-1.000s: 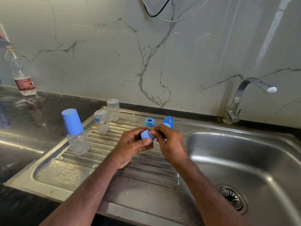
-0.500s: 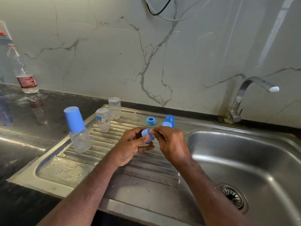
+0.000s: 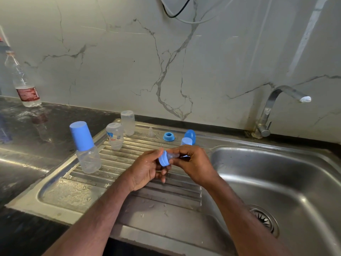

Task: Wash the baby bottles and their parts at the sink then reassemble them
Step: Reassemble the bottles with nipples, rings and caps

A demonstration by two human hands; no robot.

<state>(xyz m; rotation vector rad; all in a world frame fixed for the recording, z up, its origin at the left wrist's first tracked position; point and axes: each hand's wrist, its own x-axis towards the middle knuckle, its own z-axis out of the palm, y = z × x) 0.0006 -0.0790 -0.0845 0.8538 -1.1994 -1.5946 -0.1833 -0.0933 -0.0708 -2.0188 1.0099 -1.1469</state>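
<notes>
My left hand (image 3: 145,169) grips a blue collar ring (image 3: 163,159) over the ribbed drainboard (image 3: 118,163). My right hand (image 3: 193,163) pinches the clear teat (image 3: 173,156) that sticks out of that ring. An assembled baby bottle with a blue cap (image 3: 84,146) stands at the drainboard's left. Two clear bottle bodies (image 3: 115,135) (image 3: 127,122) stand upside down behind it. Further back lie a loose clear teat (image 3: 150,132), a second blue ring (image 3: 168,136) and two blue caps (image 3: 189,134) (image 3: 186,141).
The steel sink basin (image 3: 276,182) with its drain (image 3: 263,219) lies to the right under a curved tap (image 3: 273,108). A plastic water bottle (image 3: 23,84) stands on the dark counter at far left. A marble wall runs behind.
The ring has turned in my left hand, so the clear teat now shows poking out to the right between my right fingertips. The camera has shifted slightly.
</notes>
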